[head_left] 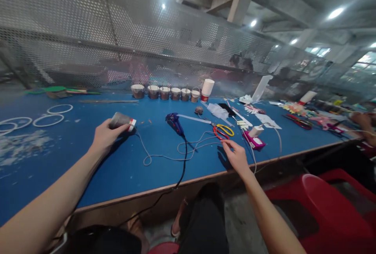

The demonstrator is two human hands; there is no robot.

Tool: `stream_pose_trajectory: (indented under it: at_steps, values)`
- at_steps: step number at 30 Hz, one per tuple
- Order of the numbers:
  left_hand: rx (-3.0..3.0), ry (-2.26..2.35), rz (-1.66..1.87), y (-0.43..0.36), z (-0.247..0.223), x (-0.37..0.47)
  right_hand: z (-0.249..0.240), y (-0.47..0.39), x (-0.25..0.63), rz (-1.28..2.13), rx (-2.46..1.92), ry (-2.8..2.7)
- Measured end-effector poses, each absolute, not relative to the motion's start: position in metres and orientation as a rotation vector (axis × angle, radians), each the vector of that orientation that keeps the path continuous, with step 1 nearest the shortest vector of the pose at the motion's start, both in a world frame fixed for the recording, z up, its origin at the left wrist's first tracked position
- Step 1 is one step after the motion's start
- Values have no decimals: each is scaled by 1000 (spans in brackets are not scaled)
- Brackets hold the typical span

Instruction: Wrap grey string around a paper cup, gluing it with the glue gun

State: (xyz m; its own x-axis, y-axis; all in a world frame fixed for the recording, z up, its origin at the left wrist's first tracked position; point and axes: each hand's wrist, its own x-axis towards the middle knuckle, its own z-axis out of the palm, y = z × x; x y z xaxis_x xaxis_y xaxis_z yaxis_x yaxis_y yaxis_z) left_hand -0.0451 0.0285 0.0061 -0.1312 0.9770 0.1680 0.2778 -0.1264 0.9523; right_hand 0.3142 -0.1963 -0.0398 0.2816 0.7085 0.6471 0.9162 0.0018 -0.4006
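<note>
My left hand (pixel 103 136) is closed round a paper cup (pixel 120 121) lying on its side, its wall mostly covered in grey and its red and white rim facing right. A thin grey cord (pixel 164 157) runs from the cup and loops across the blue table. At the cord's other end, the fingertips of my right hand (pixel 235 155) are pinched together on it. Just beyond those fingertips lie scissors (pixel 226 129) with red and yellow handles. Between my hands rests a dark blue glue gun (pixel 174 124), its black cable hanging over the table edge.
Several grey-covered cups (pixel 165 93) line the back beside a stack of paper cups (pixel 207 89). White rings (pixel 48 120) lie at left. A small grey ball (pixel 199 110), a magenta box (pixel 254 140) and a phone (pixel 227 109) are right of centre. Red chairs (pixel 326 207) stand at lower right.
</note>
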Motion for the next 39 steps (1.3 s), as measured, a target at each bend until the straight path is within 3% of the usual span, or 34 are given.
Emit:
stream_pose_trajectory:
  at_steps: [15, 25, 39]
  values:
    - [1320, 1425, 1191, 28, -14, -50, 18, -80, 308, 172, -1913, -2013]
    - [1296, 1339, 1167, 16, -9, -43, 4, -48, 260, 467, -1841, -1864]
    - [1419, 1168, 1025, -8, -2, -35, -16, -18, 210, 439, -1681, -1524]
